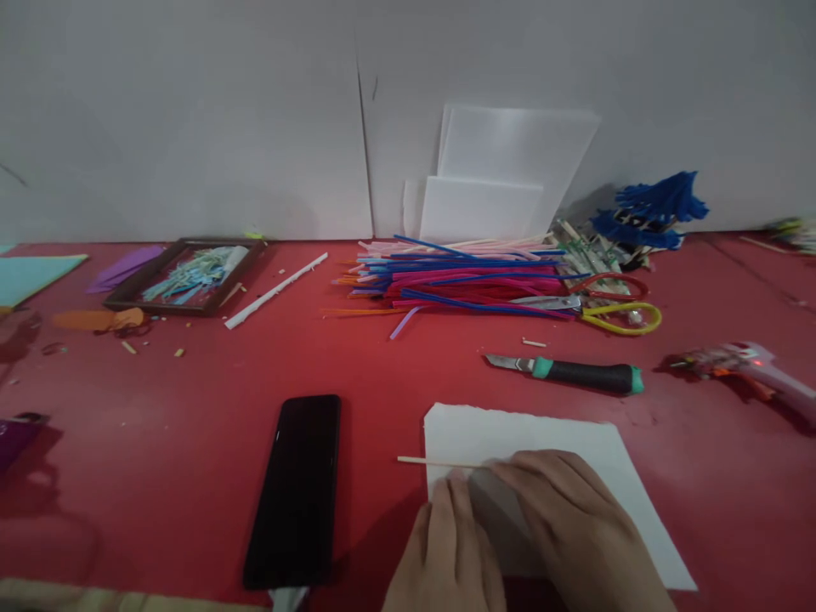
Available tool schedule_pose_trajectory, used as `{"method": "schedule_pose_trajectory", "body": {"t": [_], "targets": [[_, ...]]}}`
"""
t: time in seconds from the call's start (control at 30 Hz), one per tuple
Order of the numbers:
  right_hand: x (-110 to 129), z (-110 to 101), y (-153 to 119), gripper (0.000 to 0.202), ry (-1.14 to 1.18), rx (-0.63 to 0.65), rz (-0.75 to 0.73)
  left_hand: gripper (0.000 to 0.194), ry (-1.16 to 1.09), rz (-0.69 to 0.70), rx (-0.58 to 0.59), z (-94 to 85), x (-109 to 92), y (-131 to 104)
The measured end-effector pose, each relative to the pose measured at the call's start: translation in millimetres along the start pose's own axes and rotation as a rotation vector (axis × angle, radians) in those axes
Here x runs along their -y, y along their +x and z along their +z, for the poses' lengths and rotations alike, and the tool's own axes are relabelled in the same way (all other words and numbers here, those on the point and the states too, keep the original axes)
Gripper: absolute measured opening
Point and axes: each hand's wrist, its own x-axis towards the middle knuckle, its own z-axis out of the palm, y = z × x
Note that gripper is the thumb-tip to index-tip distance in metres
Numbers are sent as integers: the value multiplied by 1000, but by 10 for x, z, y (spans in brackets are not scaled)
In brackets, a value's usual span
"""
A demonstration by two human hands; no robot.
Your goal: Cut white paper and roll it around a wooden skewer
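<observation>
A white sheet of paper [567, 433] lies on the red table in front of me. Across its left part runs a thin pale stick [414, 460], its left end sticking out past the paper's edge. My right hand [577, 518] is closed over the stick's right end, low on the paper. My left hand [450, 544] rests with fingers stretched out flat on the paper, fingertips just below the stick. Both thumbs are mostly hidden.
A black phone [298, 489] lies to the left. Beyond the paper are a craft knife [580, 374], scissors [618, 316] and a bundle of pipe cleaners [472, 285]. A glue gun [758, 370] lies right; a brown frame [220, 302] with paper scraps stands back left.
</observation>
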Motion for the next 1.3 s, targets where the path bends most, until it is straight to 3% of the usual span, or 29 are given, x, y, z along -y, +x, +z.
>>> {"method": "schedule_pose_trajectory", "body": {"t": [0.2, 0.37, 0.57, 0.87, 1.3], "targets": [[27, 65, -57, 31, 49, -99, 82, 37, -47, -241, -127, 142, -258, 8], [-16, 107, -90, 31, 41, -104, 115, 46, -150, -334, -210, 302, -289, -71], [-56, 151, -150, 30, 46, -116, 112, 50, -212, -378, -276, 405, -270, -169], [-109, 147, -240, 26, 25, 0, 88, 46, -158, -327, -421, 471, -208, -86], [-119, 170, -252, 22, -5, -13, 71, 39, -89, -376, -454, 507, -228, -13]]}}
